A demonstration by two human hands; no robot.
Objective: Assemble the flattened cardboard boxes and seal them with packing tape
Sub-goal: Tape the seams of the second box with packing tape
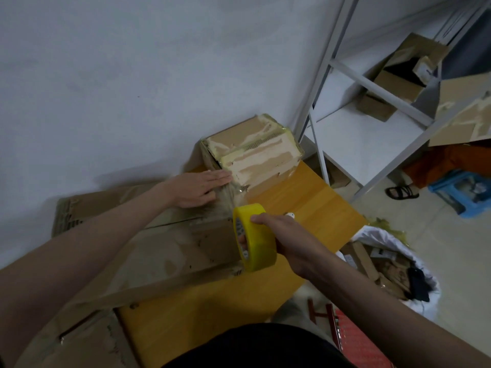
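On worn cardboard box (170, 251) | left hand (198, 188) flat | right hand (281, 235) fingers gripping yellow tape roll (255, 237)

left hand (198, 188): bare, no glove or ring | right hand (284, 235): bare, no glove | forearms: bare, no sleeves showing | torso: plain black fabric garment (265, 346) at bottom edge

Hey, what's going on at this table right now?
A person is taping a large brown cardboard box on a yellow wooden table. The left hand presses flat on the box's far end, holding down a stretch of clear tape. The right hand grips a yellow roll of packing tape, pulled out past the box's edge. A smaller, heavily taped cardboard box stands behind.
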